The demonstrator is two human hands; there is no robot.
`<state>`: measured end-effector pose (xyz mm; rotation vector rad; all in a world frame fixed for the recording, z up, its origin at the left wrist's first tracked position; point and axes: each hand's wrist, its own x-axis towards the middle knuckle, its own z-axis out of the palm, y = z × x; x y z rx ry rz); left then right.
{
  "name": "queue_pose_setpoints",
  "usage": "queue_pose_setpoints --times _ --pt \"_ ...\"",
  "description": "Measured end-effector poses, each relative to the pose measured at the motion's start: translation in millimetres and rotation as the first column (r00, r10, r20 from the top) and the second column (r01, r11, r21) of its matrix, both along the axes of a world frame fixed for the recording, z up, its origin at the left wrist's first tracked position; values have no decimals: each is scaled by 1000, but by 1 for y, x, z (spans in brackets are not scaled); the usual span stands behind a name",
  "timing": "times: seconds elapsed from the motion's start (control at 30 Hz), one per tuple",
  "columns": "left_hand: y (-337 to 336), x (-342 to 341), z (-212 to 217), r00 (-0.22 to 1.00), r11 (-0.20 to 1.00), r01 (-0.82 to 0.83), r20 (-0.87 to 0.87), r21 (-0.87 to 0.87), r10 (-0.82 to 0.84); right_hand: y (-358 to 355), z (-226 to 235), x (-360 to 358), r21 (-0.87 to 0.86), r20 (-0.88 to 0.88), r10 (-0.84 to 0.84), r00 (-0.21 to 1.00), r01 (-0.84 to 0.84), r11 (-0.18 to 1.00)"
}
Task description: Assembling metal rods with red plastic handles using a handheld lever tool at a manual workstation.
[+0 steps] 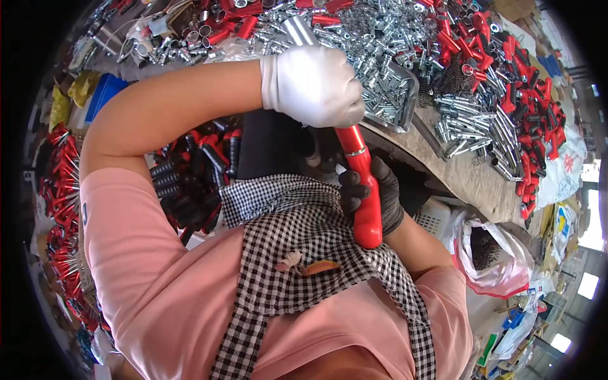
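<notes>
The white-gloved left hand (313, 84) grips a silver metal tube (299, 30) while the black-gloved right hand (373, 190) clasps its red plastic handle (362, 190).

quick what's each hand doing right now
Left hand: closed around the tool's metal shaft.
Right hand: closed on the red handle.

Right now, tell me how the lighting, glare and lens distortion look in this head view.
Head view: even daylight, soft shadows; windows at the lower right blown out; glare on the chrome tube above the white-gloved left hand; fisheye bends the bench edge with black corners; the right hand on the red handle stays sharp.
</notes>
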<state>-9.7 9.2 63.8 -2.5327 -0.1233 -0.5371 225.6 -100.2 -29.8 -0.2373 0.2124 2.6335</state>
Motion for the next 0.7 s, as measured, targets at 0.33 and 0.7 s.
queue_pose_setpoints --times 0.33,0.7 --pt "-33 15 -4 809 384 -582 -460 -717 366 46 66 40 521 111 -858 502 -764 -380" --pt "-31 14 -3 808 469 -584 -417 -663 418 37 72 27 673 453 -781 430 -739 -16"
